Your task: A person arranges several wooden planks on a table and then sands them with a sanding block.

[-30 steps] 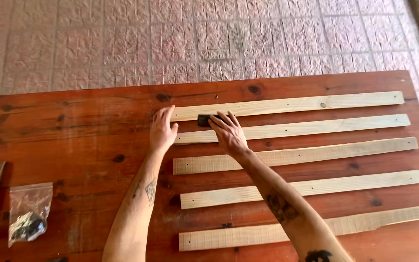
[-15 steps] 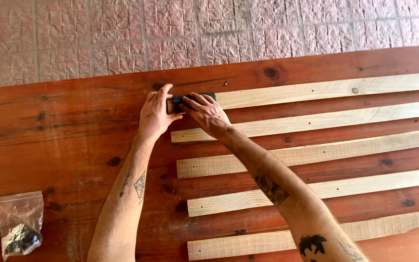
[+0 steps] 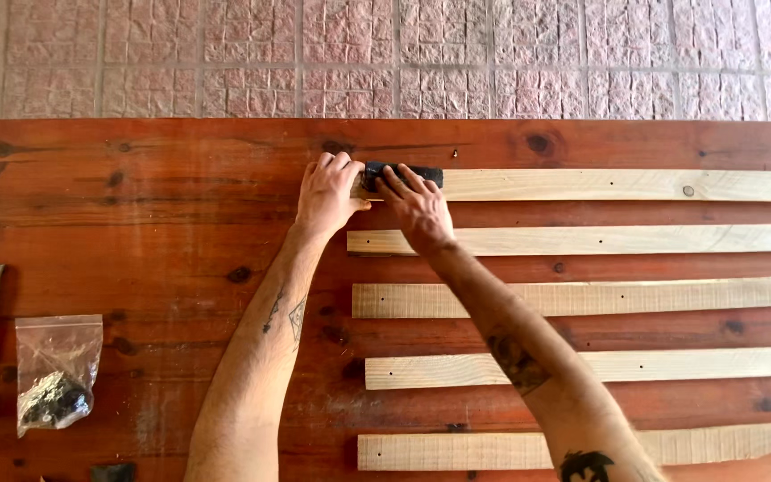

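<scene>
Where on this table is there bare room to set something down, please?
Bare tabletop lies left of the left hand, above the plastic bag. The right half is crowded with five wooden slats; only narrow gaps separate them.

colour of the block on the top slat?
Black block under right hand, on pale top slat; head view.

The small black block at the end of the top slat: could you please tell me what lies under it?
The black block rests on the left end of the top slat. Both hands cover that end, so its contact face is hidden.
</scene>
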